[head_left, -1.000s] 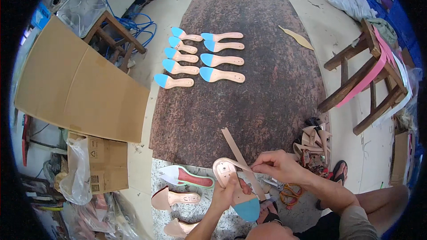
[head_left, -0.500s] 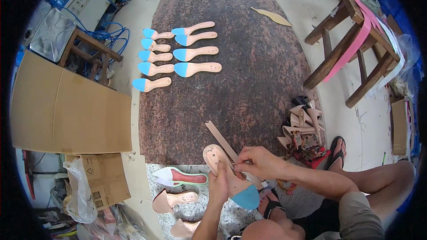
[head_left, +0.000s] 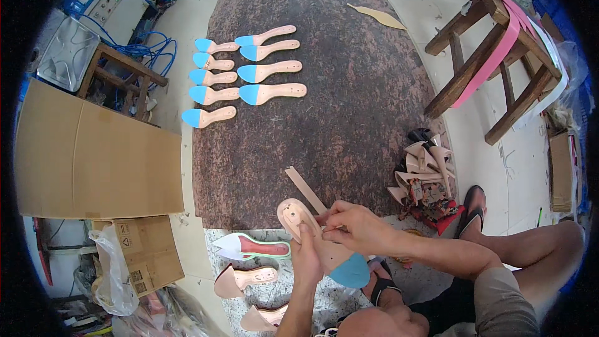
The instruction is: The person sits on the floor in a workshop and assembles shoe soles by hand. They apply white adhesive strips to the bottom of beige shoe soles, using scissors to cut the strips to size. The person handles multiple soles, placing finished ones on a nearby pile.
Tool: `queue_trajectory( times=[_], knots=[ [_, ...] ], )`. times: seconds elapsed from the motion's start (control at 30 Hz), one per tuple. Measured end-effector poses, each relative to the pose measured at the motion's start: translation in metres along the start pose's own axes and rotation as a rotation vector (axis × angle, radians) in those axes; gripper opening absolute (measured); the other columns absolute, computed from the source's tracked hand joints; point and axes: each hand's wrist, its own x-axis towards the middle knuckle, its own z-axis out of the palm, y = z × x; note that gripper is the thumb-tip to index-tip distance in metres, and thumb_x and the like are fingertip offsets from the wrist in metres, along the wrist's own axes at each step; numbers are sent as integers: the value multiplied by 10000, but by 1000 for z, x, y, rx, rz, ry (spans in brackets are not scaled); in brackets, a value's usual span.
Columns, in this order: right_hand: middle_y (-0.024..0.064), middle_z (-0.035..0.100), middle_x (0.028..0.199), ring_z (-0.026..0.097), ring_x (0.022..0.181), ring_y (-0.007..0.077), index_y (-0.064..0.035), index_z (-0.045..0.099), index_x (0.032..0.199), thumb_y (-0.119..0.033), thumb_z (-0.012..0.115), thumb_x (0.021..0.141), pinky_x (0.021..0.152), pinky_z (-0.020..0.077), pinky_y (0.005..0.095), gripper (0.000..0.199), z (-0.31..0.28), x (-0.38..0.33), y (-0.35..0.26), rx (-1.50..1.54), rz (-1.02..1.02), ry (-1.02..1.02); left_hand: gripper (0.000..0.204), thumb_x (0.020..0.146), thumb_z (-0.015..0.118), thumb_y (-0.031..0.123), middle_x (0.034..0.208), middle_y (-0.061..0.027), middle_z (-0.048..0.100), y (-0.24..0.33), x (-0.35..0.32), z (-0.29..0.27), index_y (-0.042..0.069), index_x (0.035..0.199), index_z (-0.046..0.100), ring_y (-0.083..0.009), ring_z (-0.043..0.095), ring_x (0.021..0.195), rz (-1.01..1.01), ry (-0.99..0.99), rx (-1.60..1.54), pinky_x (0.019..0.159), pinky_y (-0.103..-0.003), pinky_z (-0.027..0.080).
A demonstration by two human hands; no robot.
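Observation:
My left hand (head_left: 306,261) is closed around a shoe insole (head_left: 335,254), tan with a blue toe end. The insole's rounded heel end points away from me, and its blue end lies toward my feet. At its right edge, my right hand (head_left: 357,228) pinches a narrow beige strip (head_left: 304,189). The strip's far end sticks out over the dark board, beyond the fingers. How much of the strip touches the insole edge is hidden by my fingers. To the left lie a green-edged shoe piece (head_left: 265,248) and a tan insole with a pinkish toe piece (head_left: 246,279).
Several blue-tipped insoles (head_left: 271,92) lie in two columns on the dark board (head_left: 349,125). A pile of heeled shoes (head_left: 427,175) sits at its right edge. A wooden stool (head_left: 499,56) draped with pink strips stands right; a cardboard box (head_left: 100,150) stands left.
The view has shifted slightly. Both hands still hold the insole and strip; my right fingers have moved slightly along the insole's edge toward its blue end.

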Motion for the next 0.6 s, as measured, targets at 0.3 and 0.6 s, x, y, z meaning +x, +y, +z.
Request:
queue_trajectory(
  times=[0.3, 0.6],
  knots=[
    [120, 611, 1079, 648, 912, 325, -31, 697, 865, -188, 658, 847, 798, 517, 438, 162, -7, -5, -13, -117, 97, -120, 501, 1062, 318, 364, 1211, -209, 599, -6, 6, -14, -52, 1317, 431, -238, 602, 1085, -40, -22, -161, 881, -353, 526],
    [118, 647, 1045, 651, 963, 348, -44, 657, 1012, -206, 592, 902, 770, 534, 449, 205, 7, -16, -11, -406, 110, -259, 327, 1012, 472, 206, 1051, -174, 668, -3, 1, -16, -75, 1146, 571, -174, 660, 884, -15, 48, 175, 750, -298, 547]
  ],
)
